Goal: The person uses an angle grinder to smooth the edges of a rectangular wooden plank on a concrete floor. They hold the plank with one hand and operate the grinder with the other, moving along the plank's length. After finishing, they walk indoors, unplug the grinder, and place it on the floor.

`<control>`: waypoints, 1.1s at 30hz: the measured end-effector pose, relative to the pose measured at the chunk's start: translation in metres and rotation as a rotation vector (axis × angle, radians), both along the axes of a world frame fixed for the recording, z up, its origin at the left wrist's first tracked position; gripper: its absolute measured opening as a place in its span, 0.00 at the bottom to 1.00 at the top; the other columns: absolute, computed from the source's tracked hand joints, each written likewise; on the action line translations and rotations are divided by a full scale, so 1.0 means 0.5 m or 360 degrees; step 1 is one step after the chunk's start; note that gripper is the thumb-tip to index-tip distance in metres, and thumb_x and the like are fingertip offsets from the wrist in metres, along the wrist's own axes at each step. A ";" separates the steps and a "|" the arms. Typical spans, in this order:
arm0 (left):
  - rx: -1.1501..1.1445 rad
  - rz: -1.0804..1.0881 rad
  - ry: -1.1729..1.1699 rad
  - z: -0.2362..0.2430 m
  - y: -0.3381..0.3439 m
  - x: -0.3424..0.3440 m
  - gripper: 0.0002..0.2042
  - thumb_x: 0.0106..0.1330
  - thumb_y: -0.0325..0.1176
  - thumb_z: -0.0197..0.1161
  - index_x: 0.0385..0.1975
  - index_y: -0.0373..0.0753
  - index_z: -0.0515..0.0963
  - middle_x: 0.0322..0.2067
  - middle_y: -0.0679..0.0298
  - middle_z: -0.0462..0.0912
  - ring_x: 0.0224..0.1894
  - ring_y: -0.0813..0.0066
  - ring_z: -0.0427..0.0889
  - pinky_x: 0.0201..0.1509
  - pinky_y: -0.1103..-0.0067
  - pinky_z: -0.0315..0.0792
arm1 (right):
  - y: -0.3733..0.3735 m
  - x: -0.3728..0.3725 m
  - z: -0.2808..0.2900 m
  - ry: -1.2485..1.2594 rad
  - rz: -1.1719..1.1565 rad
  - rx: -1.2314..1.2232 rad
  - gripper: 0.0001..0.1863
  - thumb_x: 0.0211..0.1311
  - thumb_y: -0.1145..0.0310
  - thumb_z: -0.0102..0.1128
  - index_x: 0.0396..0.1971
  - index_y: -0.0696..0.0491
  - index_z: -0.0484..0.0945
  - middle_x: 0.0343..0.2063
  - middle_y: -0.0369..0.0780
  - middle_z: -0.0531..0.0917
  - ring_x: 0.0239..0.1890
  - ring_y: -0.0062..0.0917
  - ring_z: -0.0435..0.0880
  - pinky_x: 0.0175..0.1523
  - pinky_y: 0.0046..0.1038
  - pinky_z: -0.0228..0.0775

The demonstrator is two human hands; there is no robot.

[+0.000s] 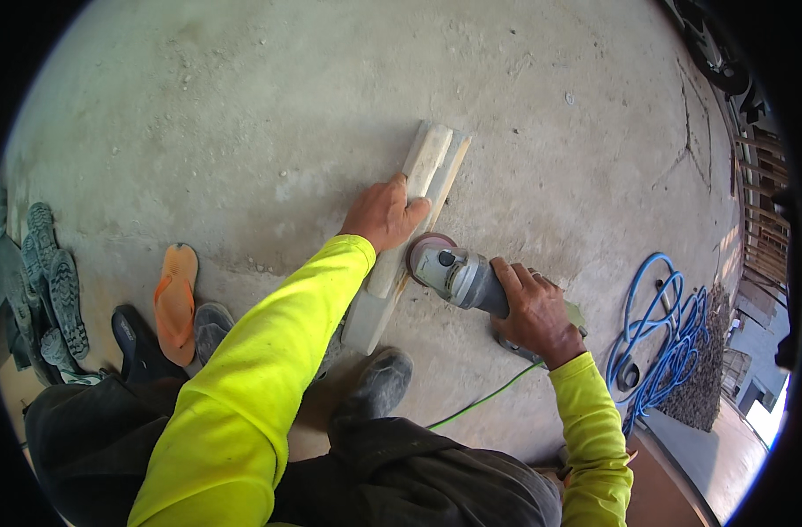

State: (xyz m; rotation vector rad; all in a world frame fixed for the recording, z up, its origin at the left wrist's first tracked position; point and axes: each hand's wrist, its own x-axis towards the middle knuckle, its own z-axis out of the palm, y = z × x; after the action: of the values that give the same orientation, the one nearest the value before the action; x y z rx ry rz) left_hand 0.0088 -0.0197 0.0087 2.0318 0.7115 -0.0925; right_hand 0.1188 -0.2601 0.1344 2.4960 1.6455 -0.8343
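A long, narrow, pale wooden piece with a raised bar lies mid-view on the grey concrete floor, slanting from one o'clock to seven. The left hand grasps its bar. At four o'clock, the right hand grips a grey-and-green angle grinder, its reddish-brown disc at the wood's edge. Farther out: a tangled blue hose towards four, an orange rubber sandal near nine.

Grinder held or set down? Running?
Held: the right hand wraps around the grinder's body, its disc at the long pale bar's edge. Running or not, cannot tell from this still.
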 end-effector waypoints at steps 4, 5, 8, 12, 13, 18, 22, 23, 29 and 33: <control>-0.0083 -0.0051 0.0048 0.001 0.004 0.001 0.31 0.67 0.50 0.55 0.47 0.18 0.74 0.38 0.30 0.82 0.44 0.34 0.83 0.50 0.57 0.76 | -0.006 -0.010 0.000 0.0019 0.0120 0.0008 0.42 0.41 0.71 0.77 0.62 0.50 0.68 0.40 0.44 0.82 0.41 0.42 0.87 0.48 0.40 0.82; -0.0092 -0.0053 0.0042 0.002 0.003 0.000 0.31 0.67 0.50 0.55 0.47 0.17 0.74 0.38 0.30 0.82 0.44 0.34 0.83 0.50 0.57 0.76 | -0.007 -0.011 0.001 0.0038 0.0137 0.0022 0.42 0.43 0.70 0.77 0.62 0.50 0.67 0.39 0.43 0.81 0.40 0.41 0.87 0.46 0.40 0.83; -0.0023 -0.0022 0.0015 0.004 0.001 0.002 0.26 0.66 0.48 0.57 0.40 0.22 0.76 0.35 0.33 0.83 0.41 0.34 0.84 0.50 0.54 0.77 | -0.007 -0.011 -0.003 0.0016 0.0040 0.0073 0.41 0.43 0.72 0.76 0.61 0.51 0.68 0.38 0.43 0.81 0.40 0.42 0.87 0.45 0.40 0.83; -0.0012 -0.0024 0.0017 0.001 0.001 0.004 0.26 0.66 0.49 0.58 0.39 0.23 0.76 0.34 0.33 0.83 0.41 0.34 0.84 0.49 0.54 0.77 | -0.016 -0.031 0.000 0.0102 0.0162 0.0012 0.39 0.41 0.72 0.75 0.60 0.51 0.71 0.39 0.43 0.82 0.40 0.42 0.87 0.47 0.40 0.82; 0.0000 -0.0025 0.0034 0.000 0.001 0.004 0.26 0.66 0.49 0.58 0.39 0.22 0.76 0.34 0.33 0.83 0.41 0.34 0.84 0.49 0.54 0.77 | -0.018 -0.038 0.000 0.0138 0.0218 0.0005 0.39 0.41 0.72 0.75 0.60 0.51 0.71 0.39 0.43 0.82 0.40 0.41 0.87 0.47 0.40 0.82; -0.0093 -0.0001 0.0017 -0.006 -0.001 0.002 0.26 0.66 0.49 0.57 0.38 0.23 0.76 0.34 0.33 0.83 0.42 0.34 0.84 0.50 0.55 0.77 | -0.022 -0.033 -0.005 0.0018 0.0033 0.0142 0.42 0.40 0.72 0.77 0.61 0.52 0.69 0.37 0.44 0.81 0.37 0.41 0.87 0.44 0.39 0.83; -0.0048 -0.0002 -0.0036 -0.004 -0.001 0.003 0.26 0.66 0.49 0.57 0.39 0.23 0.75 0.33 0.33 0.82 0.42 0.34 0.83 0.51 0.54 0.77 | -0.014 -0.008 -0.002 -0.0037 0.0081 0.0108 0.42 0.41 0.72 0.77 0.61 0.52 0.68 0.37 0.44 0.81 0.38 0.41 0.87 0.45 0.39 0.83; -0.0024 -0.0008 -0.0021 -0.003 -0.001 0.003 0.26 0.66 0.49 0.57 0.39 0.23 0.75 0.33 0.33 0.82 0.42 0.34 0.83 0.51 0.54 0.77 | -0.012 -0.004 0.000 -0.0023 0.0107 0.0086 0.42 0.41 0.72 0.77 0.61 0.52 0.68 0.37 0.44 0.81 0.39 0.41 0.87 0.45 0.39 0.83; -0.0089 -0.0040 0.0082 -0.001 0.002 0.001 0.30 0.66 0.50 0.56 0.47 0.22 0.75 0.39 0.31 0.82 0.45 0.34 0.83 0.52 0.57 0.75 | 0.009 0.020 0.002 -0.0039 0.0087 0.0064 0.41 0.42 0.73 0.76 0.61 0.51 0.68 0.38 0.45 0.82 0.40 0.41 0.88 0.46 0.39 0.83; -0.0031 -0.0016 0.0022 -0.003 0.000 0.002 0.27 0.65 0.49 0.57 0.42 0.22 0.75 0.35 0.32 0.82 0.43 0.33 0.83 0.51 0.55 0.76 | 0.014 0.029 -0.001 -0.0074 0.0005 0.0116 0.41 0.42 0.73 0.76 0.61 0.51 0.68 0.38 0.44 0.82 0.39 0.42 0.88 0.46 0.39 0.83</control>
State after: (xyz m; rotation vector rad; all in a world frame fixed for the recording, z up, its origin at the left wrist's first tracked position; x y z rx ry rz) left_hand 0.0098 -0.0197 0.0075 2.0179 0.7064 -0.1193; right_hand 0.1335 -0.2533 0.1336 2.5387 1.6949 -0.7230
